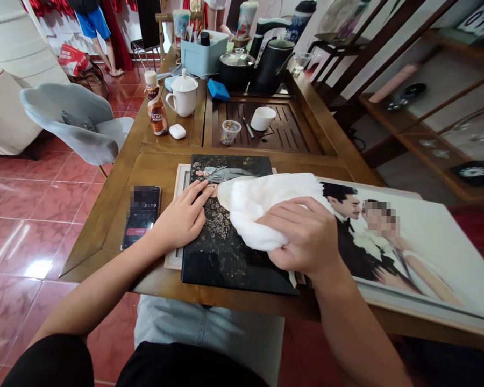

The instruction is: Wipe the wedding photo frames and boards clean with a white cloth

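A dark, glossy photo panel (218,263) lies on the wooden table in front of me, on top of a pale frame (179,188). My left hand (187,215) rests flat on the panel's left part, fingers stretched out. In my right hand (302,234) a bunched white cloth (258,204) is gripped and pressed against the panel, hiding much of its picture. Right of the panel lies a large wedding photo (435,231) with a couple on it, partly behind my right hand and the cloth.
A phone (141,217) lies left of my forearm. Farther back are a coffee bottle (156,107), a lidded white mug (184,95), an earbud case (177,131), a plastic cup (230,132), a white cup (263,119) and a black kettle (272,64). A grey chair (76,118) stands left; a person (94,27) stands behind.
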Demonstrator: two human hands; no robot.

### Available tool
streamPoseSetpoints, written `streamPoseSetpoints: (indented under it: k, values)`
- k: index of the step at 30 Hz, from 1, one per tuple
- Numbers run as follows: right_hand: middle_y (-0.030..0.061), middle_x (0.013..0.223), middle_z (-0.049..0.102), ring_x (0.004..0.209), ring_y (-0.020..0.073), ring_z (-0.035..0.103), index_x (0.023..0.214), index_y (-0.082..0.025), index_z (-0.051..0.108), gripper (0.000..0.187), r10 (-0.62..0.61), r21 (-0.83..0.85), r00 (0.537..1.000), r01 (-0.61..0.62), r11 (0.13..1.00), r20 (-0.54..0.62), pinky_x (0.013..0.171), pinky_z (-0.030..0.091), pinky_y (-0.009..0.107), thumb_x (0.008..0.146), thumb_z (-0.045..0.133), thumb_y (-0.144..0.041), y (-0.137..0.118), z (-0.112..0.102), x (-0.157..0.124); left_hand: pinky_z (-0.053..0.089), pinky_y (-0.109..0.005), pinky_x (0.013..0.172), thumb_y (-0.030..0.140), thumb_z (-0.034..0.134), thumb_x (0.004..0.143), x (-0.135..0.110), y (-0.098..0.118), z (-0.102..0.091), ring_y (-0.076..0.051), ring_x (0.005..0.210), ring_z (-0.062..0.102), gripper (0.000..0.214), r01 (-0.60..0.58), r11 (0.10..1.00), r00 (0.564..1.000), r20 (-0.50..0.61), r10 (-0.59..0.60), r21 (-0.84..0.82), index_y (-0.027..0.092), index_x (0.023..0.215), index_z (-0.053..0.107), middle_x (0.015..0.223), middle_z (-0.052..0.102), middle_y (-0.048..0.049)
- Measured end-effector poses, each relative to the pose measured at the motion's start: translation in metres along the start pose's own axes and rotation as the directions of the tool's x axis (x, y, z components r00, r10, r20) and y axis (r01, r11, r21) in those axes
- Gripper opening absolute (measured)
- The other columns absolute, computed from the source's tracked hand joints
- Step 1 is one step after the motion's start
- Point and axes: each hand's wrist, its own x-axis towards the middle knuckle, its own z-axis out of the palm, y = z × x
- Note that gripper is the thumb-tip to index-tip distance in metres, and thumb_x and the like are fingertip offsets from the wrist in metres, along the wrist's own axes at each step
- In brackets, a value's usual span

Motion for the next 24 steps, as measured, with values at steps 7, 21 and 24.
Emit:
streamPoseSetpoints:
  k: [7,21,24]
  values:
    - [0.0005,0.062,0.062,0.061,0.0191,0.055,0.067,-0.024,0.062,0.019,0.020,0.146,0.989,-0.041,0.988,0.147,0.072,0.041,0.035,0.059,0.047,-0.017,0.001,-0.007,-0.005,0.027,-0.054,0.129,0.021,0.031,0.104,-0.001,0.000,0.000,-0.031,0.158,0.025,0.054,-0.003,1.000,1.000,-0.006,0.003,-0.008,0.011,0.156,0.039,0.165,0.036,-0.0178]
    - [0.0044,0.073,0.063,0.068,0.0213,0.051,0.078,-0.021,0.066,0.022,-0.032,0.201,0.991,0.006,0.980,0.127,0.068,0.038,0.036,0.065,0.049,-0.015,0.000,-0.005,0.003,0.026,-0.052,0.130,0.022,0.029,0.104,-0.001,-0.001,-0.001,-0.031,0.159,0.024,0.054,-0.009,1.000,1.000,0.002,0.009,-0.003,0.010,0.156,0.039,0.165,0.035,-0.0182]
    - [0.0071,0.082,0.067,0.076,0.0232,0.055,0.088,-0.018,0.070,0.030,-0.031,0.112,0.996,0.021,0.993,0.086,0.075,0.042,0.037,0.065,0.052,-0.012,-0.002,0.000,0.005,0.026,-0.054,0.130,0.022,0.030,0.104,0.000,-0.001,0.000,-0.033,0.158,0.024,0.054,-0.004,1.000,1.000,0.004,0.004,-0.004,0.008,0.155,0.039,0.166,0.034,-0.0203]
